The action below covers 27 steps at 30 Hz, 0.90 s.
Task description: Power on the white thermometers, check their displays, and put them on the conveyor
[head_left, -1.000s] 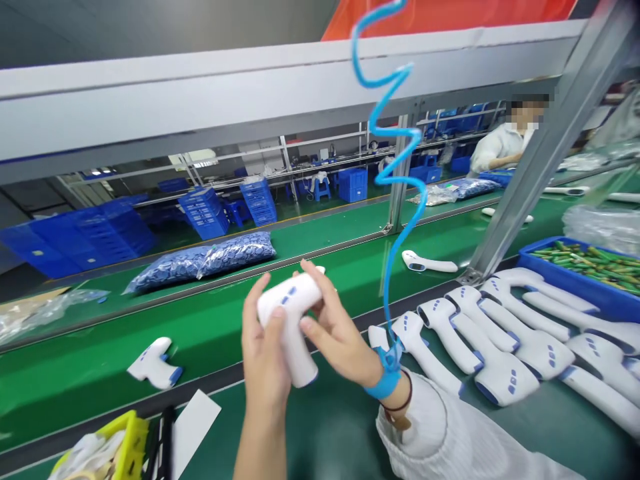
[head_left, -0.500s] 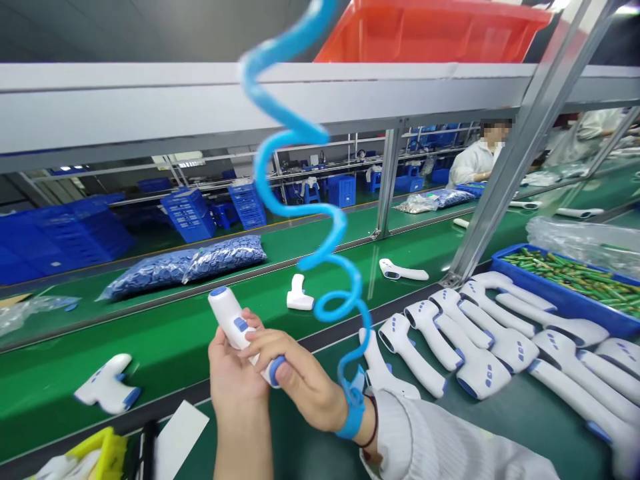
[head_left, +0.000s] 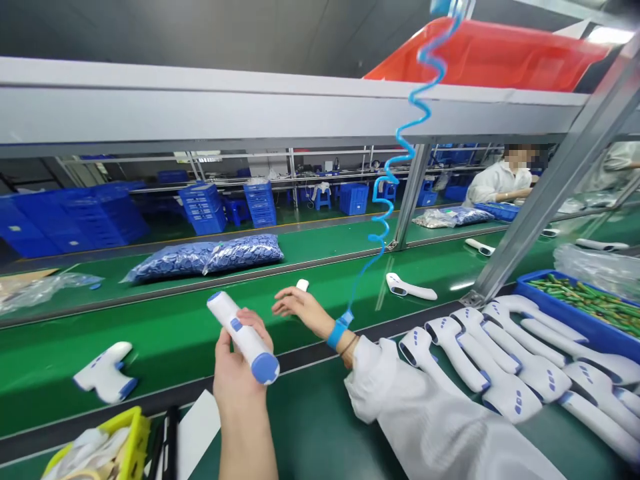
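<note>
My left hand (head_left: 234,375) is closed around a white infrared thermometer (head_left: 246,340) with blue end caps and a blue button, its near end tilted down to the right. Over the green conveyor belt (head_left: 190,333) my right hand (head_left: 301,308) stretches out, fingers extended and holding nothing. Just behind its fingers lies another white thermometer (head_left: 303,285), mostly hidden by the hand. A blue wrist strap (head_left: 340,331) with a coiled cord sits on my right wrist. One thermometer (head_left: 107,373) rests on the belt at the left, and another (head_left: 410,288) lies farther right.
Several white thermometers (head_left: 505,387) lie in rows on the bench at right, beside a blue tray (head_left: 530,287) of green-and-gold parts. A yellow basket (head_left: 140,443) stands at front left. A metal post (head_left: 545,180) and an overhead shelf (head_left: 200,113) frame the belt. A person (head_left: 500,180) sits beyond.
My right hand has let go of the thermometer and moved away over the belt. My left hand keeps the thermometer, now turned with its near end cap showing. The view has shifted slightly.
</note>
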Tool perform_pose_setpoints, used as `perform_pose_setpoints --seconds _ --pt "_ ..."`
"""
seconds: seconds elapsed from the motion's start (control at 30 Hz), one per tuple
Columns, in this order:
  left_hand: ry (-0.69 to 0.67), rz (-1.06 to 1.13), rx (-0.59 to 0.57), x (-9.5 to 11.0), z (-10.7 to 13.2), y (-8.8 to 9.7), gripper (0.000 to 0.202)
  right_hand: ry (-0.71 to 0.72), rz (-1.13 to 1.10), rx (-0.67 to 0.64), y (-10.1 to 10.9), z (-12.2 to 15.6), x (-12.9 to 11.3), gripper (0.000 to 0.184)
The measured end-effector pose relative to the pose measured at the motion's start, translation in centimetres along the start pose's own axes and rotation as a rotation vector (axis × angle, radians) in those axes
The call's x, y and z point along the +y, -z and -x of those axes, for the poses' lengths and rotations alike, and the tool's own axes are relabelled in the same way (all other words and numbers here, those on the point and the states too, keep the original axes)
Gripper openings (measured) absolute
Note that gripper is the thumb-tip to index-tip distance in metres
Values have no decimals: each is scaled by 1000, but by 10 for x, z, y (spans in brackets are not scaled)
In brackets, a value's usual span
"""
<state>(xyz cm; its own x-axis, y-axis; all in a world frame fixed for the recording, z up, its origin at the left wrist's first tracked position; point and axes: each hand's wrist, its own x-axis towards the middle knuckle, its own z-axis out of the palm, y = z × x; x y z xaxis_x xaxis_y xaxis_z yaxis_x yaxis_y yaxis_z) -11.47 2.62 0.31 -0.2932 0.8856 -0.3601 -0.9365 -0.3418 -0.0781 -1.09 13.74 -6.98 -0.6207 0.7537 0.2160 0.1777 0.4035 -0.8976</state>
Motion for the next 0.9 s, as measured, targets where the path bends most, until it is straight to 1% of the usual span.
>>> perform_pose_setpoints --seconds 0.03,0.07,0.13,0.17,0.27,0.33,0.37,0.43,0.5,0.53,0.6,0.67,0.73,0.77,0.8,0.83,0.9 --pt "51 24 -2 4 -2 0 26 -22 98 34 2 -11 13 29" --pt "97 52 -6 8 -3 1 25 -41 167 67 2 -19 24 32" --pt "162 117 -7 10 -5 3 23 -75 324 105 -1 -27 41 39" --pt "188 151 -6 11 -5 4 22 -90 392 107 -4 -27 46 40" --pt "225 230 9 11 -5 6 22 -104 551 69 -11 -14 48 40" --pt "208 224 7 10 -4 5 24 -84 617 21 -8 8 39 46" --pt "195 200 2 9 -4 4 24 -68 637 -6 -4 23 31 48" --pt "125 45 -12 4 -3 3 26 -24 665 -73 8 60 12 53" --pt "8 -163 -27 -6 -3 5 29 31 696 -179 22 104 -9 58" --pt "-63 -245 -33 -14 -3 7 30 7 709 -215 29 126 -19 60" --pt "-223 -324 -43 -30 -4 13 30 -78 736 -267 38 165 -32 69" --pt "-470 -455 -91 -47 -5 23 33 -194 760 -290 42 192 -37 76" --pt "-714 -670 -169 -59 -6 32 34 -277 729 -306 46 205 -34 79" --pt "-788 -767 -204 -64 -7 36 33 -289 687 -305 50 205 -30 78" --pt "-815 -833 -230 -67 -7 39 33 -275 637 -289 56 201 -25 76" --pt "-799 -861 -245 -70 -7 41 34 -237 593 -247 64 194 -18 70" --pt "-734 -877 -248 -73 -7 44 36 -135 556 -92 88 171 -2 52"
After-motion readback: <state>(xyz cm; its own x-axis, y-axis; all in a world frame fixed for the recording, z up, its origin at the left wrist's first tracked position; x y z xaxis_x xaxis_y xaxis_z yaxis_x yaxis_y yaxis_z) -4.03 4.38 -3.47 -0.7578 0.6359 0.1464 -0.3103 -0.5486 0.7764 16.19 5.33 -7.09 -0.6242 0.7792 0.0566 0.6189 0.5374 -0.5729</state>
